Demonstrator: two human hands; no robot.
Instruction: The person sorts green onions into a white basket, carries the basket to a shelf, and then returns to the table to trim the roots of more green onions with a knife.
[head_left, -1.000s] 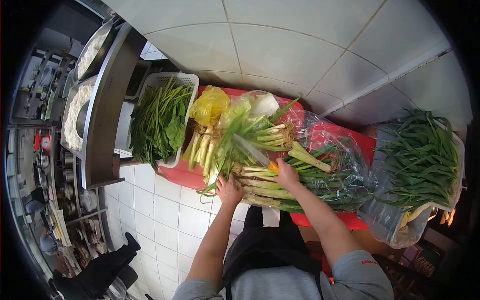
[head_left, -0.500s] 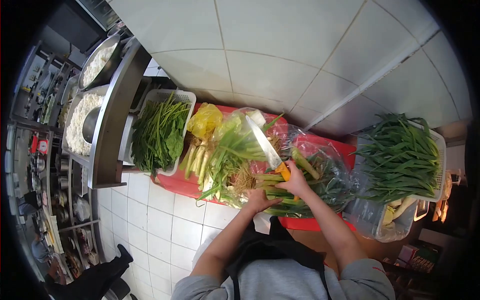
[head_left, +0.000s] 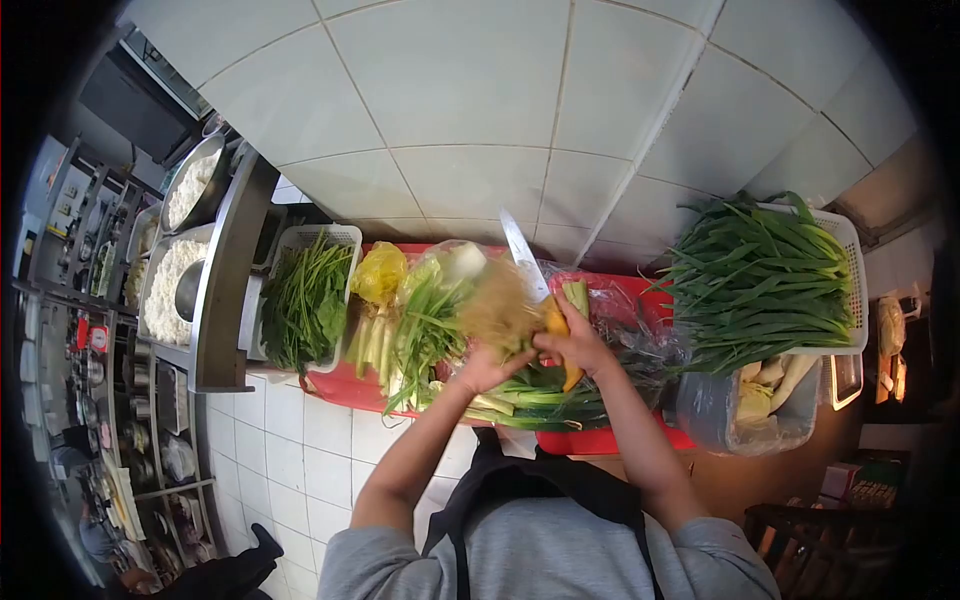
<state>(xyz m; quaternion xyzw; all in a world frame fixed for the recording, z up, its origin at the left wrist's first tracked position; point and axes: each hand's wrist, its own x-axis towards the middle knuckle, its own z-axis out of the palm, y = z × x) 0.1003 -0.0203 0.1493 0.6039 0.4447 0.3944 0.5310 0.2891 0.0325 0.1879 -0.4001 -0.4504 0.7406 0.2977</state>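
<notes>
Nearest: grey shirt and black apron of the wearer, both forearms reaching out over the red tabletop [head_left: 575, 442]. Left hand [head_left: 487, 368]: fingers closed about the lower part of a root-ended bundle [head_left: 500, 303]; its brown roots are smeared by motion blur, so exact finger placement cannot be read. Right hand [head_left: 582, 345]: fingers wrapped around the orange-yellow handle of a knife [head_left: 526, 258], blade pointing up and away, tip toward the wall, just beside the roots. Under and between the hands lie long green stalks [head_left: 560, 405] along the near edge. Slightly farther, left of the bundle: loose green leaves [head_left: 435, 325], then pale-ended stalks [head_left: 372, 345], a yellow plastic bag [head_left: 378, 272] and, near it, a clear bag [head_left: 455, 264]. Far left on the same surface, a white basket [head_left: 347, 236] filled with leafy greens [head_left: 300, 315]. Right side: a lined grey bin [head_left: 705, 415] holding pale pieces; beyond it a white basket heaped with long dark-green leaves [head_left: 760, 285]. Farther left, a steel shelf [head_left: 235, 290] carries containers of a white foodstuff [head_left: 172, 285]. Behind all: pale tiled wall [head_left: 470, 100].
</notes>
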